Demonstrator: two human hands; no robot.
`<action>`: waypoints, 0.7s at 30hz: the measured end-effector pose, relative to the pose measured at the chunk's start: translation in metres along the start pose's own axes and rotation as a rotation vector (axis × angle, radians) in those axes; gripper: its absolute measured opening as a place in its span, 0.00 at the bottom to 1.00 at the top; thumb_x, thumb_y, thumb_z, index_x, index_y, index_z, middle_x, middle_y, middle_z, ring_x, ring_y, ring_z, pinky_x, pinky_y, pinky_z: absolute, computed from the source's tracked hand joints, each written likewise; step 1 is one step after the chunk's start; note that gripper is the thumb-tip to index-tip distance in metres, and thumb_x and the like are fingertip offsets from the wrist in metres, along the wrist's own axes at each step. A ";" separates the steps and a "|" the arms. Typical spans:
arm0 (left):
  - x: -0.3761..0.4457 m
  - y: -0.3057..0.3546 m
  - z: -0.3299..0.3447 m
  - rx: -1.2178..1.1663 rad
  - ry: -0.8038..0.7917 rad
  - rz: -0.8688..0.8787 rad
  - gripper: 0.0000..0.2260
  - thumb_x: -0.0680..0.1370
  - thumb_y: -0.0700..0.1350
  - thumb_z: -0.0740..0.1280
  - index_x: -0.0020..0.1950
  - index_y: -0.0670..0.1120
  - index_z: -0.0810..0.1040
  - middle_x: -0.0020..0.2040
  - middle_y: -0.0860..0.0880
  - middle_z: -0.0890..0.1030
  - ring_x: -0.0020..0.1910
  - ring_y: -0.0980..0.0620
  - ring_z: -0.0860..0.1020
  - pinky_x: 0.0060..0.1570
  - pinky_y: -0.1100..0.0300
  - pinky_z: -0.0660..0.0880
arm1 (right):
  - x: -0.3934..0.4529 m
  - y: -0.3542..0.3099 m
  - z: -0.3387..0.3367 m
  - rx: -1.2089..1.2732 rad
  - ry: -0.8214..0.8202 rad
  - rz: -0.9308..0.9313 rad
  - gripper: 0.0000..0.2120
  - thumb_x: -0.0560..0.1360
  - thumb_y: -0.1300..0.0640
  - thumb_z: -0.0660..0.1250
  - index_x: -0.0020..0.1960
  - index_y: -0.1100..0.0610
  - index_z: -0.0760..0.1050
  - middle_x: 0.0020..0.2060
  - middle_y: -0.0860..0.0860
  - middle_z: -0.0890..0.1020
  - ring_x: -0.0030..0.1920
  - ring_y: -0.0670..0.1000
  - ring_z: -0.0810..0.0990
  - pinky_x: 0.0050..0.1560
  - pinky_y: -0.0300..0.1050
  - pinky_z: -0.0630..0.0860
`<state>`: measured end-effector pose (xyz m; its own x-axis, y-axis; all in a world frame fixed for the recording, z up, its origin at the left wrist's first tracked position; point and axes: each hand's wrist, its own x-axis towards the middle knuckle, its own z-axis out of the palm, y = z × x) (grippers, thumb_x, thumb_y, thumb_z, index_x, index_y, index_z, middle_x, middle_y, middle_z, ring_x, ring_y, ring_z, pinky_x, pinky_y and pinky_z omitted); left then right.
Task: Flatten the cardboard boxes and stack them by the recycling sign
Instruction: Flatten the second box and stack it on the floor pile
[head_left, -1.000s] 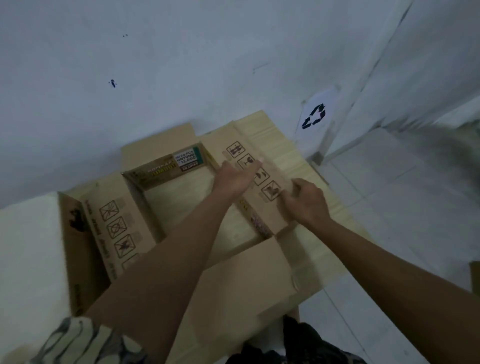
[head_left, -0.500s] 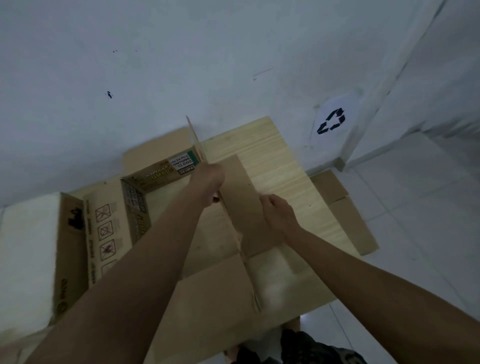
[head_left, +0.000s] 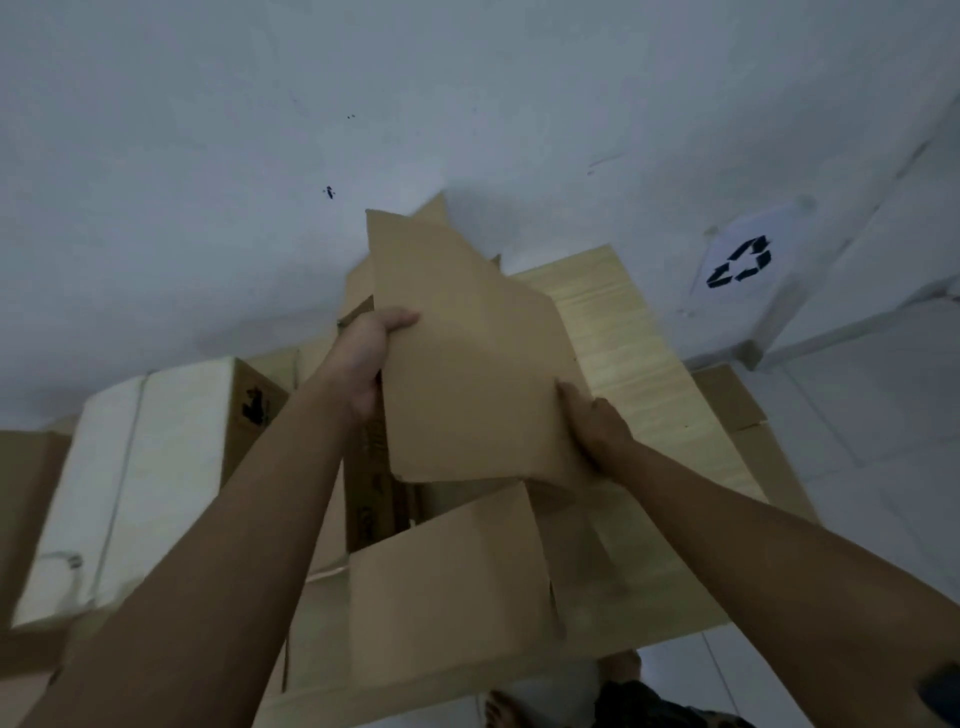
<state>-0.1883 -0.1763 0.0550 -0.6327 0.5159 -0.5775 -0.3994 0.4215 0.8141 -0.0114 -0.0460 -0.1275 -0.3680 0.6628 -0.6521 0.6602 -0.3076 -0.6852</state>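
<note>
A brown cardboard box (head_left: 467, 364), folded nearly flat, stands raised on edge in the middle of the head view. My left hand (head_left: 369, 358) grips its left edge, thumb over the front panel. My right hand (head_left: 592, 421) holds its lower right edge. A loose flap (head_left: 447, 587) of the box hangs toward me at the bottom. The box rests over a pale wooden board (head_left: 623, 332) lying on the floor against the wall. The recycling sign (head_left: 740, 262), a white sheet with a black arrow symbol, is stuck low on the wall at the right.
A white-topped box (head_left: 135, 467) with a brown printed side stands at the left. Flat cardboard (head_left: 737, 405) lies under the board's right edge on the white tiled floor (head_left: 857, 415). The white wall (head_left: 467, 104) runs right behind. My feet show at the bottom.
The open box has been collapsed and tipped upright; its printed inner walls have folded out of sight. Both hands rose with it, and the camera tilted up toward the wall.
</note>
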 end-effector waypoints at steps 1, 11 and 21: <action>-0.005 0.004 -0.004 -0.009 -0.023 0.007 0.14 0.77 0.47 0.66 0.59 0.43 0.78 0.39 0.45 0.85 0.34 0.46 0.83 0.32 0.56 0.79 | -0.003 -0.001 0.000 0.097 -0.018 0.034 0.52 0.68 0.22 0.55 0.74 0.64 0.66 0.70 0.60 0.72 0.65 0.62 0.74 0.66 0.56 0.71; -0.048 0.063 -0.064 -0.061 -0.229 0.198 0.12 0.80 0.45 0.61 0.59 0.42 0.78 0.49 0.45 0.83 0.44 0.48 0.83 0.48 0.53 0.81 | -0.066 -0.083 -0.047 0.333 0.531 -0.340 0.24 0.70 0.33 0.67 0.34 0.54 0.71 0.32 0.48 0.77 0.34 0.52 0.76 0.36 0.45 0.71; -0.076 0.052 -0.103 -0.088 -0.089 0.417 0.17 0.79 0.49 0.68 0.65 0.42 0.77 0.56 0.44 0.83 0.50 0.46 0.83 0.46 0.51 0.82 | -0.134 -0.130 -0.048 0.223 0.787 -0.498 0.24 0.70 0.29 0.62 0.45 0.50 0.76 0.41 0.44 0.80 0.44 0.50 0.79 0.44 0.46 0.73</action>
<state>-0.2295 -0.2707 0.1476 -0.6941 0.6922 -0.1976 -0.1791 0.0998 0.9788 -0.0162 -0.0621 0.0651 0.0265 0.9964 0.0801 0.3768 0.0643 -0.9241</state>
